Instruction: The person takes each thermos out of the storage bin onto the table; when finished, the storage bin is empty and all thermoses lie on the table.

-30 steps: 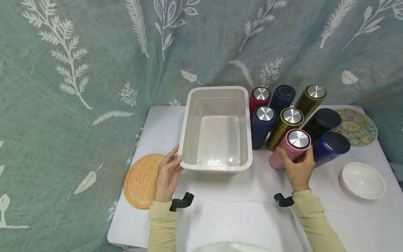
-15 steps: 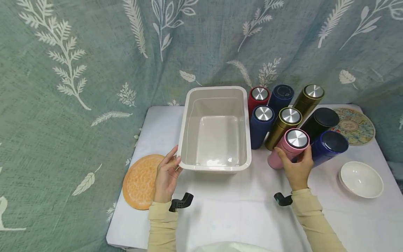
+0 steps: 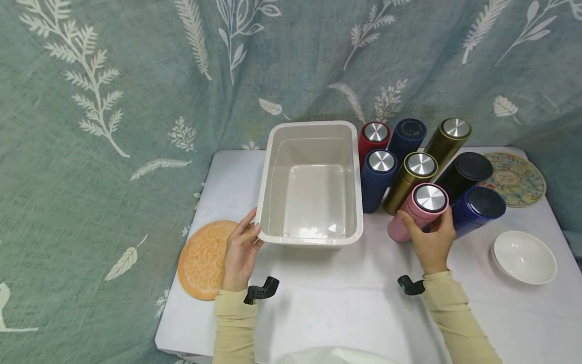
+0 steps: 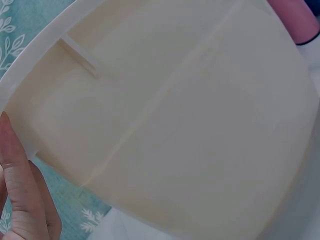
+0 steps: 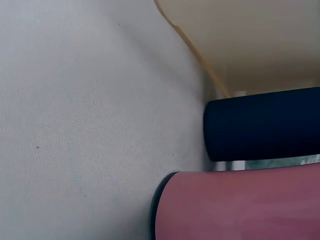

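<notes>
A pale grey plastic basin (image 3: 313, 202) stands on the white-covered table. My left hand (image 3: 241, 255) touches its left front rim, with fairly straight fingers (image 4: 17, 170) along the outside in the left wrist view. My right hand (image 3: 434, 245) grips a pink thermos bottle (image 3: 418, 215) from its right and front side. That bottle has a silver lid top and leans slightly in the view; its base is at the table. In the right wrist view the pink bottle (image 5: 240, 205) lies beside a dark blue thermos (image 5: 265, 125). My right hand is outside that view.
Several other thermos bottles crowd right of the basin: red (image 3: 374, 139), gold (image 3: 411, 174), black (image 3: 464, 174) and blue (image 3: 477, 210) ones among them. A white bowl (image 3: 525, 258) and a patterned round mat (image 3: 514, 179) lie further right. An orange round mat (image 3: 204, 263) lies left.
The whole head view shifts slightly. Both hands, the basin and the pink thermos bottle keep the same places relative to each other.
</notes>
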### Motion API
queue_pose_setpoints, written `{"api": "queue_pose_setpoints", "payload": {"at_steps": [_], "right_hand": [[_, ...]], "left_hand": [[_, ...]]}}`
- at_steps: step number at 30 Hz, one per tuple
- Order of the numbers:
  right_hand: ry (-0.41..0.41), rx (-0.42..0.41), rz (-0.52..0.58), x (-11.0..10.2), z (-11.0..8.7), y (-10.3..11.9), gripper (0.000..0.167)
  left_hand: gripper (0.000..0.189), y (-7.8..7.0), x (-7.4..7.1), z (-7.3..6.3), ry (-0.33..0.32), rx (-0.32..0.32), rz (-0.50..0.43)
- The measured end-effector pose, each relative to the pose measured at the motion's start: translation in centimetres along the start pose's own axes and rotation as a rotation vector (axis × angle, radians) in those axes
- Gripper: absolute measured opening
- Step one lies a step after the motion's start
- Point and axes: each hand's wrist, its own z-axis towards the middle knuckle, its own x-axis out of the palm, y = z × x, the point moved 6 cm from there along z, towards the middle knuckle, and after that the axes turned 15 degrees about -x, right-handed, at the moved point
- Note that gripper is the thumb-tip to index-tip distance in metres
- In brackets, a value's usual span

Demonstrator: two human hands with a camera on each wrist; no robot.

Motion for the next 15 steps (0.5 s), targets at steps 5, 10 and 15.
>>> {"api": "queue_pose_setpoints", "payload": {"at_steps": [5,10,15], "right_hand": [[-0.003,0.02,-0.031,0.0,-0.4,-0.2,0.079],[0.031,0.062,-0.08,0.0,-0.3,0.2,0.078],[0.098,0.028,-0.251,-1.0,-1.0,2.3,0.091]], "left_hand": [[0.05,0.1,-0.2,-0.1,-0.015,-0.014,0.008],[0.051,0.2,-0.2,0.0,-0.002,-0.015,-0.015],[0.052,1.0,-0.3,-0.1,0.065,-0.06,-0.039]]}}
